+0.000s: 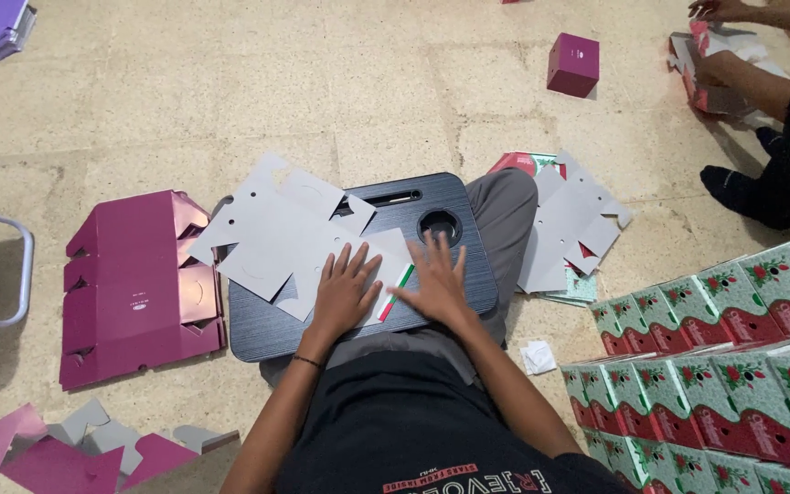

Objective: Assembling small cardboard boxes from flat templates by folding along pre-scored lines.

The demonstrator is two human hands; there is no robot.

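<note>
Flatly, both open hands, left hand (342,295) and right hand (436,284), are pressed on an unfolded grey cardboard box blank (290,240), gripping nothing, atop the dark rectangular lap desk (468,265).

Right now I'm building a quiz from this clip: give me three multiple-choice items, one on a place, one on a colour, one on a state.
1. Where do both hands press the grey card?
A. on the lap desk
B. on the bare floor
C. on the folded boxes

2. What colour is the flat stack at the left?
A. blue
B. magenta
C. yellow

3. How are the hands?
A. fists
B. flat, open
C. pinching

A: the left hand and right hand lie on the card over the lap desk.
B: the stack is magenta.
B: fingers are spread, palms down.
</note>
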